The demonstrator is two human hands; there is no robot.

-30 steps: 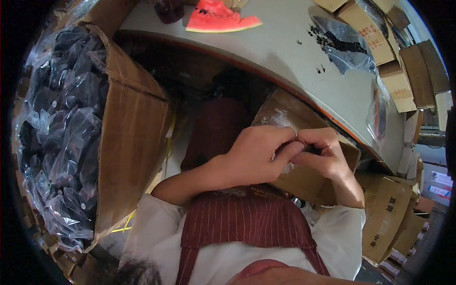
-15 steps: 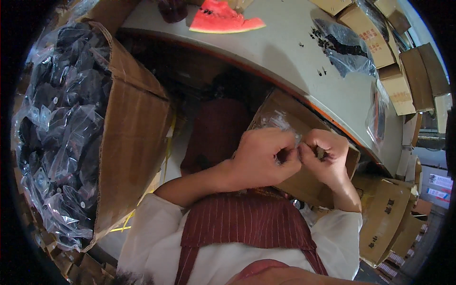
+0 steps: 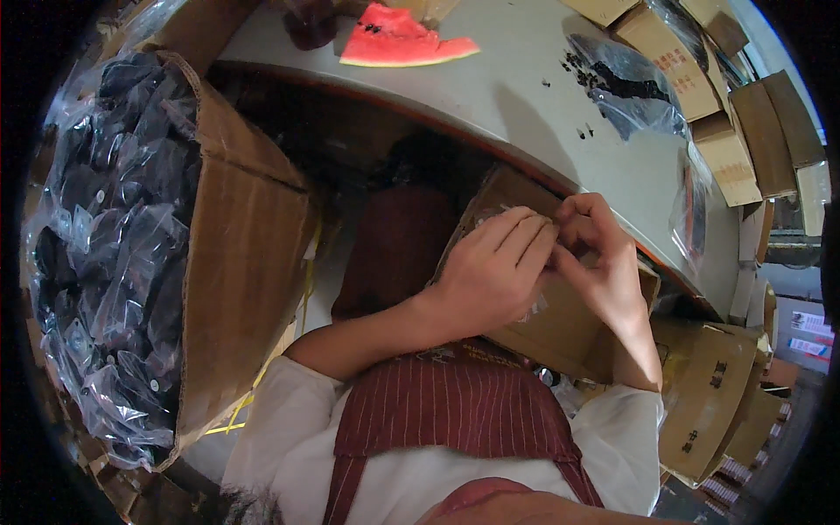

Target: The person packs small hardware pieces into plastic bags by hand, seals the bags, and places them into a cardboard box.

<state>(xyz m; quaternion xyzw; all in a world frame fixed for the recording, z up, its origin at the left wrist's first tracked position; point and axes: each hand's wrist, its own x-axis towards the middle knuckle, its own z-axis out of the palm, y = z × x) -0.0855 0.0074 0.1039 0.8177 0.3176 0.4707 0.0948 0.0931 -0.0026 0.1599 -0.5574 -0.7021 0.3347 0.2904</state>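
- A large cardboard box point(image 3: 236, 289) stands at the far left, full of dark parts sealed in clear bags point(image 3: 96, 262), probably kept there to be within arm's reach.
- A watermelon slice point(image 3: 398, 44) lies near the far edge of the desk point(image 3: 525, 105), away from the work.
- The left hand point(image 3: 486, 280) has its grip clenched on a small clear plastic bag point(image 3: 534, 306); it is thin and almost hidden.
- The right hand point(image 3: 604, 262) pinches the same bag at its top, fingertips meeting the left ones, below the desk's near edge, over a smaller carton point(image 3: 542, 341).
- Another clear bag with dark pieces point(image 3: 621, 83) lies toward the desk's right edge.
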